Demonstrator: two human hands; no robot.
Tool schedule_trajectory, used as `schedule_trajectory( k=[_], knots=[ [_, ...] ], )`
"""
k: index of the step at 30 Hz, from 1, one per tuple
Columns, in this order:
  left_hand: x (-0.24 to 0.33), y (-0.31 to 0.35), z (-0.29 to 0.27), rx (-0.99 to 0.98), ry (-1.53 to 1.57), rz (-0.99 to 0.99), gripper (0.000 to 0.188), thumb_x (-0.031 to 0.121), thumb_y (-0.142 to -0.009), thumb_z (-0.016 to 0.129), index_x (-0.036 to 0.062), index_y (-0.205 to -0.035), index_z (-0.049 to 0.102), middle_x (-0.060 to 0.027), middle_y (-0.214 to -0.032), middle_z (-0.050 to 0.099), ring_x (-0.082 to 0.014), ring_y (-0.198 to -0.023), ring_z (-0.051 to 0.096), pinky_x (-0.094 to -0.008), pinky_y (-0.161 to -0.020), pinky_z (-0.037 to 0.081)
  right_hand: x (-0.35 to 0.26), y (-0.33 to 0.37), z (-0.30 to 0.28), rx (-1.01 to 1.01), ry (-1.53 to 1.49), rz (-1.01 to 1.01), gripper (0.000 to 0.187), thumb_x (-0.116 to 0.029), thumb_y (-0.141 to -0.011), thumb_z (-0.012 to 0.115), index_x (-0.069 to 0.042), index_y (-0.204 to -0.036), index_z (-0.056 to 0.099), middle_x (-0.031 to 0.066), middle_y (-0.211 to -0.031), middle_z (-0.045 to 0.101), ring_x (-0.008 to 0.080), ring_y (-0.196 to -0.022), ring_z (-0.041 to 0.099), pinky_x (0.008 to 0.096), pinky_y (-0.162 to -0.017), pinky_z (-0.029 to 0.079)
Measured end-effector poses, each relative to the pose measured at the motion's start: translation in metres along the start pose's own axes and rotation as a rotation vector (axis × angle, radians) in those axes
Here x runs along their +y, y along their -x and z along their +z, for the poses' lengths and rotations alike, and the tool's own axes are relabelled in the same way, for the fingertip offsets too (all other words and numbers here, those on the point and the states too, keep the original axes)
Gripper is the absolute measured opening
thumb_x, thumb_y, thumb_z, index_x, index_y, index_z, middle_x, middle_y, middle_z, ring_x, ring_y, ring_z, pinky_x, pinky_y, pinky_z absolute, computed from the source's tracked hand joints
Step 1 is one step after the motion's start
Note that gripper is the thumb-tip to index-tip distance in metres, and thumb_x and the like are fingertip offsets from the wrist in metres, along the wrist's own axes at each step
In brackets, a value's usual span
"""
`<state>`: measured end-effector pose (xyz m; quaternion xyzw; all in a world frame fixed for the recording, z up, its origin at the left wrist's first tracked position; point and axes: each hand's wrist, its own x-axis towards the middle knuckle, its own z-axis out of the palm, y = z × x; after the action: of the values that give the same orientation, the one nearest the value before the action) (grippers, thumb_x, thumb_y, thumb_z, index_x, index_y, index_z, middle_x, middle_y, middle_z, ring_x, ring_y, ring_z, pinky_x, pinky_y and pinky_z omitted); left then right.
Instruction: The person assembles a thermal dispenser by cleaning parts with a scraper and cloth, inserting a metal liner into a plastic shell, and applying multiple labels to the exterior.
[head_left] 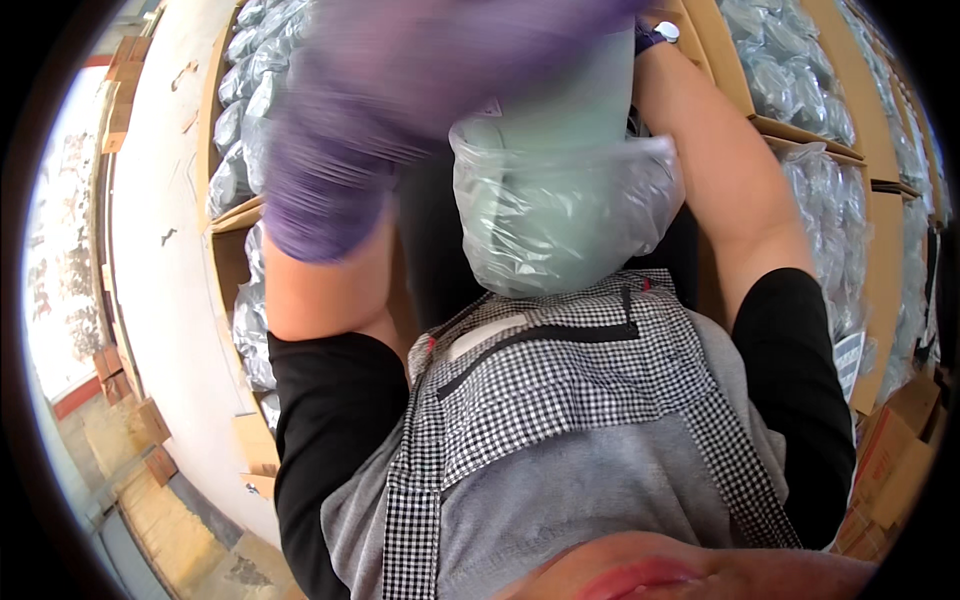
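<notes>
A pale green, smooth, rounded vessel (575, 120), perhaps glass, is upper centre in front of my apron. A clear plastic bag (550, 225) covers its near end, with loose wrinkled folds. My left hand (410, 80), in a purple glove, crosses over the vessel's far left part; it is smeared by motion, so its fingers and grip cannot be made out. My right arm reaches along the vessel's right side. Only a sliver of my right hand's purple glove (648, 40) shows at the wrist; the fingers are hidden behind the vessel or beyond the top edge.
Cardboard boxes (235, 215) of plastic-wrapped items stand close on my left. More open boxes (815, 145) with similar wrapped items line my right. Pale floor (165, 270) stretches along the left, with small scraps on it. Brown cartons (895, 465) sit at the lower right.
</notes>
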<state>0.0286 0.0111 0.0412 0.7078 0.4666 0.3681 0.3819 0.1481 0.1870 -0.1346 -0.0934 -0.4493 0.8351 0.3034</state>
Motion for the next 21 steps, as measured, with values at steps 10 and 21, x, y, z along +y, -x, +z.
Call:
schedule_trajectory(
  k=[10,21],
  knots=[
    [-0.128,-0.015,-0.001,0.302,-0.083,-0.355,0.047,0.045,-0.088,0.072,-0.0007,-0.077,0.074,-0.0078,-0.064,0.069,-0.0189,-0.058,0.065,-0.0360,-0.058,0.051,0.024,0.004,-0.082,0.456,0.420,-0.117,0.031,-0.036,-0.102,0.058,-0.005,-0.100,0.066,0.0111,-0.095,0.066,0.0173,-0.088,0.064,0.0363,-0.082,0.055],
    [-0.103,0.012,-0.003,0.325,-0.569,-0.002,0.030,0.029,-0.090,0.067,0.0029,-0.105,0.073,-0.0149,-0.089,0.071,-0.0258,-0.076,0.068,-0.0340,-0.071,0.053,-0.021,0.134,0.076,0.163,0.910,-0.276,0.024,-0.007,-0.096,0.047,0.000,-0.113,0.062,0.0186,-0.109,0.064,0.0184,-0.081,0.062,0.0301,-0.075,0.051]
  ],
)
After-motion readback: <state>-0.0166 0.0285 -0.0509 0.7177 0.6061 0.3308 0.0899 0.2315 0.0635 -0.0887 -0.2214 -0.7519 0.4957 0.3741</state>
